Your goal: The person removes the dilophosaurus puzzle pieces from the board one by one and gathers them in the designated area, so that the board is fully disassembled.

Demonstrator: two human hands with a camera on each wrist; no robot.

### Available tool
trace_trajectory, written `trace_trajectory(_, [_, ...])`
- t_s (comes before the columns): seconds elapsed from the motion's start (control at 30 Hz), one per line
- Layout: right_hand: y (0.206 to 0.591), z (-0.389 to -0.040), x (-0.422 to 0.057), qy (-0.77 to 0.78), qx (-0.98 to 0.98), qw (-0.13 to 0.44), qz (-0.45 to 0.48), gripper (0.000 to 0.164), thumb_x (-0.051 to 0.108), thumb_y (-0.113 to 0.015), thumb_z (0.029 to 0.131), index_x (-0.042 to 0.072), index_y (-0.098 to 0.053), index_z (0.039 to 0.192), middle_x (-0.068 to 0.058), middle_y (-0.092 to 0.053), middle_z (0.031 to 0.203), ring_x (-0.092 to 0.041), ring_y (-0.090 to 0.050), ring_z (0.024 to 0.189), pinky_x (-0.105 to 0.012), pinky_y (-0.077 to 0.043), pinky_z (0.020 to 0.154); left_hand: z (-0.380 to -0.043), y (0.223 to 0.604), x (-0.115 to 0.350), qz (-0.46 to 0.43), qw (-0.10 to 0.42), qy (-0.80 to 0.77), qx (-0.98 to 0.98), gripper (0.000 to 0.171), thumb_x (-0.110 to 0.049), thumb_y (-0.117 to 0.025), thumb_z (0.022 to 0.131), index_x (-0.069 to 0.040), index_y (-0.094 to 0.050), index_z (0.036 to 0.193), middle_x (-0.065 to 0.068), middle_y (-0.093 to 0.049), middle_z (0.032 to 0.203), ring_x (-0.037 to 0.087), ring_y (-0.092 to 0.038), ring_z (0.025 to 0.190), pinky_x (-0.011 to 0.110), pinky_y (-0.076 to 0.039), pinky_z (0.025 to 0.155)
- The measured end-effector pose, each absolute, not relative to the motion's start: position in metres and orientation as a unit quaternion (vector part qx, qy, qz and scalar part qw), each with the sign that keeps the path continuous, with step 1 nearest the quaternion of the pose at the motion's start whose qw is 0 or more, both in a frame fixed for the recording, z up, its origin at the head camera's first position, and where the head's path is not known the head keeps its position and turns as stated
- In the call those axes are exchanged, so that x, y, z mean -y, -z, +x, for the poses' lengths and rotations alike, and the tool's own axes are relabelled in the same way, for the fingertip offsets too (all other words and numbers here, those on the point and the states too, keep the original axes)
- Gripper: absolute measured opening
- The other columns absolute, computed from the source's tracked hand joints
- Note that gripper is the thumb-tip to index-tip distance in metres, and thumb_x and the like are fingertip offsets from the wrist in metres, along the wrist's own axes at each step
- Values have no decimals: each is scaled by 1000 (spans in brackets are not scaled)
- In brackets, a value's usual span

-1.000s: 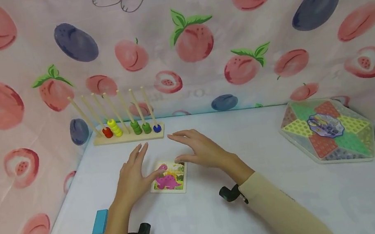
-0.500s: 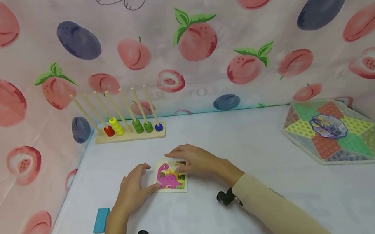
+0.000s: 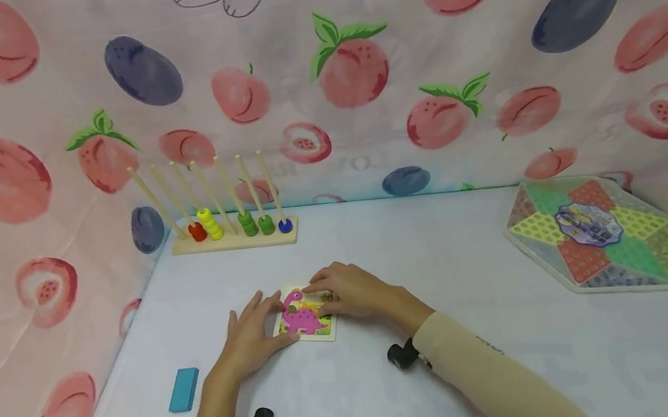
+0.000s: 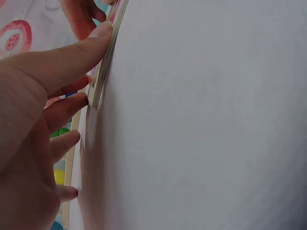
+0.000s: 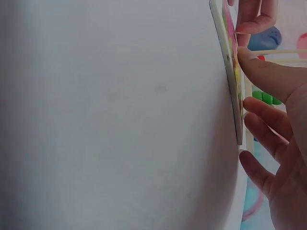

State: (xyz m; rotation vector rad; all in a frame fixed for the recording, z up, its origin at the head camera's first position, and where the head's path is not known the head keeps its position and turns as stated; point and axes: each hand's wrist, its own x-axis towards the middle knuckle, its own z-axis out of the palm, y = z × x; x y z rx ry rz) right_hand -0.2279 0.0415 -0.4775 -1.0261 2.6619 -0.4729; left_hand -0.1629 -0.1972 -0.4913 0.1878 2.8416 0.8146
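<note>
A small square dinosaur puzzle [image 3: 303, 322] with a pink dinosaur on it and a pale wooden border lies on the white table in the head view. My left hand [image 3: 251, 338] holds its left side, thumb at the near edge and index finger toward the far corner. In the left wrist view the thumb [image 4: 98, 36] lies along the board's edge. My right hand [image 3: 355, 290] reaches over the upper right part, its thumb and fingertips touching the face. The right wrist view shows that thumb [image 5: 247, 60] on the picture, other fingers relaxed beside it. The right hand hides the puzzle's upper right corner.
A wooden peg rack [image 3: 232, 240] with red, yellow, green and blue beads stands at the back left. A blue block [image 3: 183, 390] lies left of my left forearm. On the right sits a hexagonal clear box [image 3: 590, 234] of coloured pieces. A fruit-print cloth [image 3: 363, 144] hangs behind.
Both hands have come down from above the puzzle to touch it. The left hand has shifted right onto its left side; the right hand has lowered onto its upper right part.
</note>
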Motion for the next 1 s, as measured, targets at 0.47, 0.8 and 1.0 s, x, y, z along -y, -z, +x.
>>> trace_trajectory(0.47, [487,-229,-59,141,-921,91,-353,50,47,-68,95,33,-61,142,1,-62,141,-21,-56,129,-43,-49,108,-159,493,167,89,75,-250,-961,59,-41,-84,81,-20,-65,133,7,-48,160,36,-22,160,76,-3,122])
trace_trajectory(0.8, [483,-232,-68,187,-914,119,-339,43,40,-70,95,31,-65,137,-1,-62,130,-20,-54,120,-42,-46,102,-157,487,154,112,81,-254,-957,61,-41,-83,83,-19,-63,136,7,-53,157,35,-29,157,76,-7,122])
trace_trajectory(1.0, [485,-236,-67,197,-912,125,-338,41,36,-69,97,29,-65,137,-2,-63,129,-22,-55,121,-44,-46,101,-156,485,157,121,94,-271,-950,52,-35,-80,87,-21,-65,135,4,-53,156,35,-28,158,77,-6,122])
